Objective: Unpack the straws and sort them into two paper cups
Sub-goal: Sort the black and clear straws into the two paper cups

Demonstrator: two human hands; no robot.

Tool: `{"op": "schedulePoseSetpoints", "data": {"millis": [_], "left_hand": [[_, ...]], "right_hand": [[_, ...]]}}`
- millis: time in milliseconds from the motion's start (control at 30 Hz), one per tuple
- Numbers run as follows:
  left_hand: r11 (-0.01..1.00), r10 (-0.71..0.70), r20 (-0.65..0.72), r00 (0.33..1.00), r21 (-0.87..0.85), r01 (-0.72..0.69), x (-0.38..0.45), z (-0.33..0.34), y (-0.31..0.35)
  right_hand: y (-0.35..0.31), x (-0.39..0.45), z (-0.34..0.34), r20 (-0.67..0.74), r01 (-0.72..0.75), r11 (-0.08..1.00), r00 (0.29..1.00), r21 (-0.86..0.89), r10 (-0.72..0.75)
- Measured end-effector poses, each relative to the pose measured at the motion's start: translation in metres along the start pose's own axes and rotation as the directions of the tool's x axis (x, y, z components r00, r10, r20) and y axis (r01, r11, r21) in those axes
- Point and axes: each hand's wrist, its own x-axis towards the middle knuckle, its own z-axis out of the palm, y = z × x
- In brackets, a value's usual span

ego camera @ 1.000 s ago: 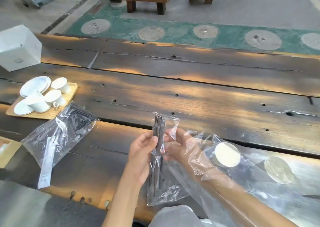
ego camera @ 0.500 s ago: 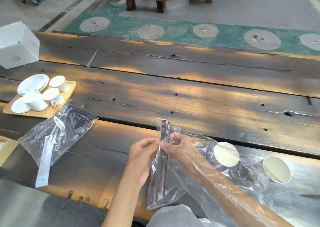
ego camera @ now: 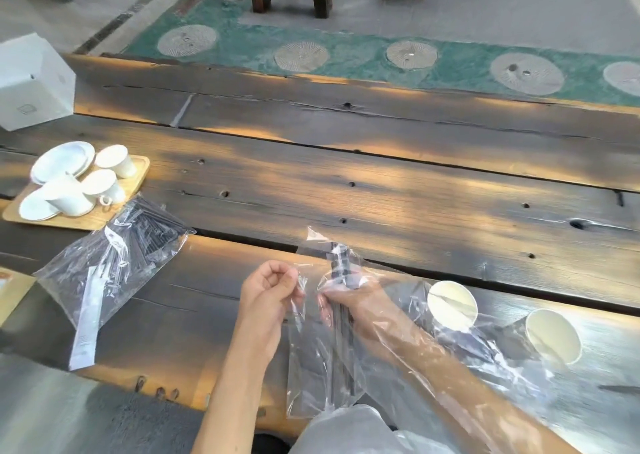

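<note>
A person's left hand pinches the mouth edge of a clear plastic sleeve while the right hand grips the dark straws inside, their long axis pointing away over the table; two paper cups wait just right, nearer that hand.

Glossy, crinkled clear plastic bag in the grip, around dark smooth straws; matt paper cups right of it; rough, knotted dark wood table beneath.
</note>
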Motion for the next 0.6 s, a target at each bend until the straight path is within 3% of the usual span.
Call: {"op": "schedulePoseSetpoints", "data": {"millis": [133, 267, 367, 433, 600], "left_hand": [[1.000, 0.008, -0.029, 1.000, 0.028, -0.007, 0.004, -0.002, 0.000], [0.965, -0.147, 0.149, 0.978, 0.238, 0.109, -0.003, -0.007, -0.007], [0.923, -0.205, 0.213, 0.955, 0.368, 0.116, -0.007, -0.020, -0.010], [0.938, -0.175, 0.176, 0.969, 0.330, 0.109, -0.008, -0.024, -0.010], [0.966, -0.090, -0.103, 0.991, 0.233, 0.113, 0.011, -0.039, -0.006]], "right_hand": [[-0.002, -0.001, 0.003, 0.017, -0.017, 0.994, 1.000, 0.104, 0.016], [-0.010, -0.001, 0.002, -0.056, 0.127, 0.959, 0.992, 0.252, -0.117], [-0.018, 0.003, -0.004, -0.094, 0.167, 0.906, 0.986, 0.388, -0.141], [-0.019, 0.003, -0.008, -0.100, 0.156, 0.906, 0.987, 0.393, -0.127], [-0.023, 0.003, -0.020, -0.016, 0.046, 0.923, 0.999, 0.381, -0.043]]}}
